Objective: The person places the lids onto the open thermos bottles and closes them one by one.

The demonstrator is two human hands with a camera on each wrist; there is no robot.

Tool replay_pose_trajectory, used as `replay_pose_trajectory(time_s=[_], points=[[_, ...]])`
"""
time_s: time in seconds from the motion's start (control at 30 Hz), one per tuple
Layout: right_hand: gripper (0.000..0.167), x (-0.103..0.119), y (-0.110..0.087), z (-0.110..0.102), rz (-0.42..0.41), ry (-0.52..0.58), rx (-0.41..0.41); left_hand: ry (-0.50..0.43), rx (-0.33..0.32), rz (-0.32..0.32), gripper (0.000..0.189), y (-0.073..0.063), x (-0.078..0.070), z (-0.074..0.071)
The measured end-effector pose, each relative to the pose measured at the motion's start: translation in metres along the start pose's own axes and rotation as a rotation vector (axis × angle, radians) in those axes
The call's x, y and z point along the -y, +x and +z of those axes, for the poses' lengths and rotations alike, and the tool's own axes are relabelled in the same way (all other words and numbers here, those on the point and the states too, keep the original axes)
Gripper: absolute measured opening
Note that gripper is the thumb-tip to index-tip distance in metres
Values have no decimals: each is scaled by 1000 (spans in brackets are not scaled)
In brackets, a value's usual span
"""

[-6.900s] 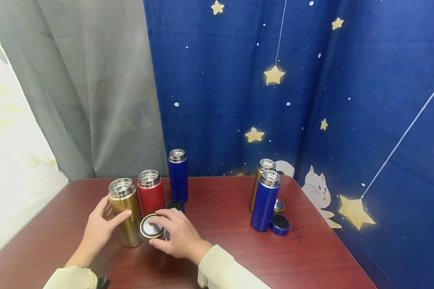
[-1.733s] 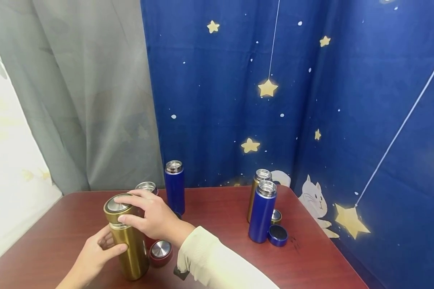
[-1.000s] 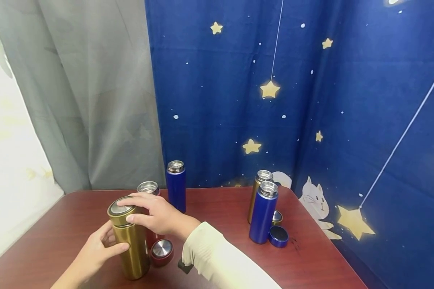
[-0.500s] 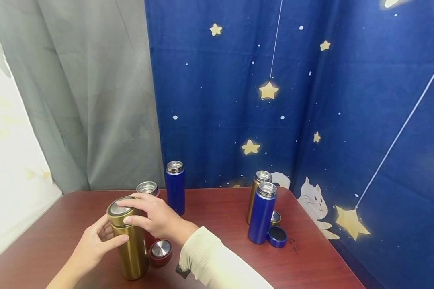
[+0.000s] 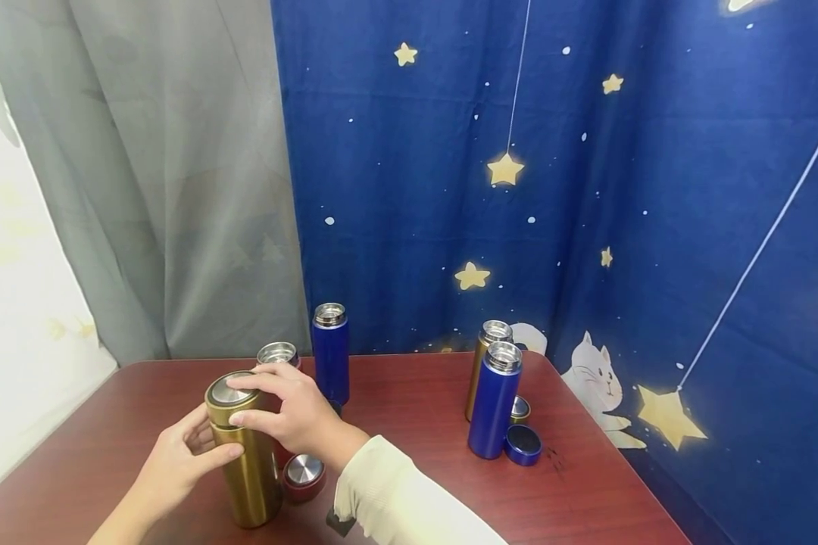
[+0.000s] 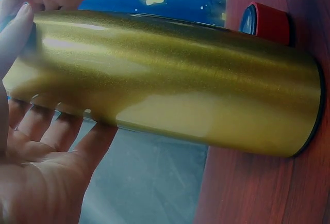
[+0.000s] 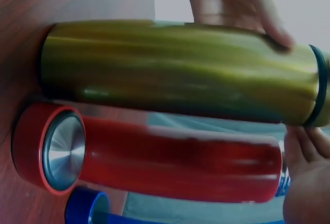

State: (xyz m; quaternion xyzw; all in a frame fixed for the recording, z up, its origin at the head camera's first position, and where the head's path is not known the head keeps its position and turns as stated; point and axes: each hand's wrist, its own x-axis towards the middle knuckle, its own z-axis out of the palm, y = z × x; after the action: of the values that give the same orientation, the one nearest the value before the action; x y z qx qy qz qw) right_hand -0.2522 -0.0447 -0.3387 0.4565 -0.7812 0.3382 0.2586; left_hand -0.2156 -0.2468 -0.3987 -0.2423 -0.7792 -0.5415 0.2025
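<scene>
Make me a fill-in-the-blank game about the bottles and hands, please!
1. The left hand holds a bottle coloured ____.
2. The right hand grips this bottle's round, silver-topped ____.
3. The loose lid nearest this bottle has a ____ side.
4. On the table stand exactly ____ blue bottles.

Missing words: gold; lid; red; two.

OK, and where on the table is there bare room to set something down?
A broad bare patch of the reddish table lies between the back blue cylindrical bottle and the right blue cylindrical bottle; another runs down its left edge. It's crowded where the hands, gold cylindrical bottle, round red lid and red cylindrical bottle cluster.
</scene>
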Motion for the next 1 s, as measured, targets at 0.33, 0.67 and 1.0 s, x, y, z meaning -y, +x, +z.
replay_pose_trajectory(time_s=[0.33, 0.67, 1.0], points=[[46, 9, -1, 7, 138, -32, -10, -19, 12, 2, 64, 0, 2, 2], [49, 8, -9, -4, 244, 350, 56, 43, -4, -7, 64, 0, 0, 1], [33, 14, -16, -3, 191, 199, -204, 35, -8, -18, 64, 0, 0, 0]])
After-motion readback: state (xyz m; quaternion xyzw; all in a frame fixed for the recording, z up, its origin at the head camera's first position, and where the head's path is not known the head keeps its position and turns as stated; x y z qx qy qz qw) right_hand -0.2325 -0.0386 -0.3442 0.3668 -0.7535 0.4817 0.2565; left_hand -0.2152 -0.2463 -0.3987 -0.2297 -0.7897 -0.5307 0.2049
